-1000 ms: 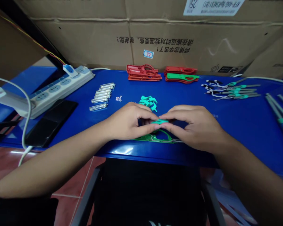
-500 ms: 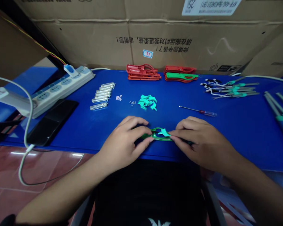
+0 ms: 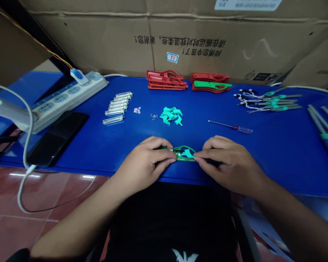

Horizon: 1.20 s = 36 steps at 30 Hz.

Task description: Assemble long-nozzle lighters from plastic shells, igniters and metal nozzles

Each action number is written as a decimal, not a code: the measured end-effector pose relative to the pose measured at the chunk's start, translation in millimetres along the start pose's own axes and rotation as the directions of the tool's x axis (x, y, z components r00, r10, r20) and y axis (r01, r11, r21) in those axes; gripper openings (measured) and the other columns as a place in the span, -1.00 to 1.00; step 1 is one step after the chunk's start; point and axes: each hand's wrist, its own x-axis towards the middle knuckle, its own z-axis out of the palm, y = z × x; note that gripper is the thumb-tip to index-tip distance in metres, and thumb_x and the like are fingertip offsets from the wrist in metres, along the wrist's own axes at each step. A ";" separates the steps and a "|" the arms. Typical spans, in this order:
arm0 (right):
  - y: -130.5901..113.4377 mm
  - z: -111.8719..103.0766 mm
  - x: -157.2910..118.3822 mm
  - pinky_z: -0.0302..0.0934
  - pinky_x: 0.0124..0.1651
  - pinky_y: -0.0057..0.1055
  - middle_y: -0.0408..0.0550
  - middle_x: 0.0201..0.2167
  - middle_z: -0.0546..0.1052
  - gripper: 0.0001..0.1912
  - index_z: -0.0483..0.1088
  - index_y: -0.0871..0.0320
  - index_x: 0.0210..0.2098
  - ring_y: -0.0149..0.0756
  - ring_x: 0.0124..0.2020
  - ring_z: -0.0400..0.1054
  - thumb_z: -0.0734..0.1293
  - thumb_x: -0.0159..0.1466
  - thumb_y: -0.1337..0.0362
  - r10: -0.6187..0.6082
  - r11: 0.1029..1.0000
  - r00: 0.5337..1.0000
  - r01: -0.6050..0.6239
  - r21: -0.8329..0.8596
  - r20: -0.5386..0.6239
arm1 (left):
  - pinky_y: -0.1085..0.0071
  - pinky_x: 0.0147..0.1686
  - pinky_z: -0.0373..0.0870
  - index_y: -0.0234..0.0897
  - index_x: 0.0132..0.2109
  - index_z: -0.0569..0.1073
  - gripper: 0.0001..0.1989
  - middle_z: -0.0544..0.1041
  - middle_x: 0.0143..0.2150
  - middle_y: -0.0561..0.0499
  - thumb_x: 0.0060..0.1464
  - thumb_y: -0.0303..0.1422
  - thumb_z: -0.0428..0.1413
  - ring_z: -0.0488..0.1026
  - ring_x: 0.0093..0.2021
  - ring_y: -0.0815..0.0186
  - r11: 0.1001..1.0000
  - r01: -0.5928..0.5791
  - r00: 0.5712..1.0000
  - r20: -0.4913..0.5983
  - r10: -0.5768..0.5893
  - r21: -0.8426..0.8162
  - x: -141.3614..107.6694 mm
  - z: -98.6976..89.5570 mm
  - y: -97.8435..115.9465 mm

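Observation:
Near the table's front edge lies a green lighter shell half (image 3: 182,147), its open side up, with a dark part and thin wires inside. My left hand (image 3: 150,160) is closed on its left end, thumb and fingertips at the rim. A turquoise trigger piece (image 3: 188,154) sits at the shell's loop opening. My right hand (image 3: 224,158) pinches that piece at its right side, thumb and forefinger together. Beyond the hands lie a heap of similar turquoise triggers (image 3: 171,115) and several small screws (image 3: 153,116).
Clear fuel tanks (image 3: 117,104) line the left, by a black phone (image 3: 58,138) and a power strip (image 3: 68,98). Red shells (image 3: 166,80) stack at the back. A screwdriver (image 3: 235,127) and wired nozzle rods (image 3: 276,102) lie right. A cardboard box (image 3: 98,43) stands behind.
The turquoise trigger has moved slightly left and lower into the green shell, my right hand with it. My left fingers have shifted a little along the shell. The view has tilted slightly.

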 end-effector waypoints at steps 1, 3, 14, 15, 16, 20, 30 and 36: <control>0.2 0.0 0.6 0.21 -0.30 -0.35 -0.09 -0.40 0.48 -0.83 0.58 0.13 -0.29 -0.36 -0.37 0.31 0.32 0.34 0.36 -0.007 1.000 1.000 0.007 -0.001 0.000 | 0.29 -0.04 0.42 -0.17 -0.12 0.61 -0.86 0.54 -0.04 -0.02 0.26 -0.40 0.14 0.46 -0.09 0.30 1.000 0.000 1.000 -0.002 0.001 0.008 -0.3 -0.1 0.2; 0.6 0.0 1.9 0.20 -0.31 -0.35 -0.08 -0.40 0.48 -0.82 0.58 0.13 -0.28 -0.35 -0.37 0.31 0.31 0.35 0.34 -0.012 1.000 1.000 0.012 -0.004 0.016 | 0.28 -0.06 0.43 -0.16 -0.11 0.61 -0.84 0.53 -0.03 -0.03 0.26 -0.40 0.14 0.46 -0.10 0.29 1.000 0.001 1.000 0.003 -0.001 0.021 -0.4 -0.4 0.4; -3.1 0.6 14.8 0.15 -0.28 -0.30 -0.06 -0.42 0.49 -0.74 0.56 0.14 -0.40 -0.33 -0.38 0.29 0.27 0.36 0.35 -0.035 0.999 0.992 0.039 -0.026 0.122 | 0.32 -0.15 0.46 -0.16 -0.12 0.63 -0.83 0.57 -0.10 -0.04 0.25 -0.43 0.14 0.49 -0.16 0.30 0.999 -0.029 1.000 -0.012 0.029 0.026 1.8 0.1 0.1; -3.0 1.2 15.6 0.15 -0.28 -0.31 -0.06 -0.43 0.48 -0.74 0.55 0.14 -0.41 -0.34 -0.39 0.28 0.27 0.36 0.36 -0.035 0.999 0.991 0.039 -0.025 0.128 | 0.32 -0.16 0.46 -0.17 -0.12 0.63 -0.83 0.58 -0.12 -0.04 0.25 -0.44 0.14 0.50 -0.16 0.29 0.999 -0.034 0.999 -0.016 0.034 0.027 1.7 0.5 -0.2; -2.6 2.1 15.9 0.15 -0.29 -0.31 -0.07 -0.44 0.47 -0.74 0.55 0.15 -0.42 -0.35 -0.40 0.28 0.28 0.35 0.37 -0.037 0.999 0.992 0.040 -0.021 0.124 | 0.32 -0.16 0.46 -0.18 -0.13 0.63 -0.83 0.58 -0.12 -0.04 0.25 -0.44 0.14 0.51 -0.16 0.29 0.999 -0.038 0.999 -0.020 0.039 0.031 1.5 0.9 -0.6; -0.4 6.2 12.8 0.15 -0.32 -0.33 -0.06 -0.47 0.46 -0.76 0.54 0.18 -0.41 -0.34 -0.41 0.26 0.29 0.34 0.38 -0.089 0.995 0.995 0.091 -0.034 0.045 | 0.31 -0.18 0.46 -0.17 -0.12 0.63 -0.83 0.59 -0.13 -0.04 0.24 -0.43 0.14 0.51 -0.17 0.29 0.998 -0.044 0.999 -0.024 0.045 0.044 0.9 1.6 -1.8; -5.0 2.6 12.6 0.15 -0.33 -0.31 -0.06 -0.48 0.46 -0.75 0.52 0.18 -0.39 -0.33 -0.41 0.27 0.26 0.37 0.36 -0.068 0.995 0.993 0.075 -0.070 0.096 | 0.30 -0.17 0.49 -0.17 -0.12 0.63 -0.84 0.60 -0.13 -0.04 0.24 -0.42 0.15 0.53 -0.15 0.28 0.999 -0.027 0.999 -0.033 0.028 0.037 0.1 1.5 -0.1; -1.1 6.1 12.0 0.18 -0.30 -0.31 -0.09 -0.46 0.46 -0.79 0.52 0.14 -0.37 -0.35 -0.41 0.28 0.28 0.35 0.37 -0.040 0.999 0.995 0.040 0.010 0.093 | 0.24 -0.15 0.54 -0.18 -0.10 0.63 -0.84 0.64 -0.09 -0.05 0.24 -0.41 0.16 0.57 -0.13 0.23 0.996 -0.054 0.997 -0.041 0.057 0.073 -1.2 1.7 -1.2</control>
